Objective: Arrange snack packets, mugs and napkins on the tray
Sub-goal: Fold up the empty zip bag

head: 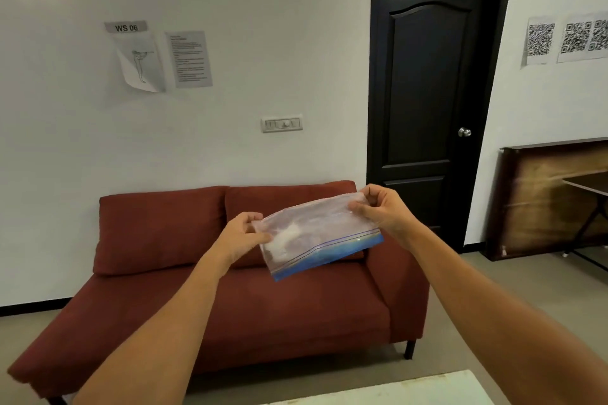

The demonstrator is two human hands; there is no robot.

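Observation:
I hold a clear zip-lock bag (pixel 316 235) stretched out in the air in front of me, above the sofa. It has a blue zip strip along its lower edge and something white inside near its left end. My left hand (pixel 245 237) pinches the bag's left corner. My right hand (pixel 378 207) pinches its upper right corner. The bag tilts, with its right end higher. No tray, mugs or napkins are in view.
A dark red sofa (pixel 171 306) stands against the white wall ahead. A black door (pixel 427 92) is shut to the right. A wooden board (pixel 543 200) leans on the right wall beside a table. A pale tabletop edge (pixel 394 388) shows at the bottom.

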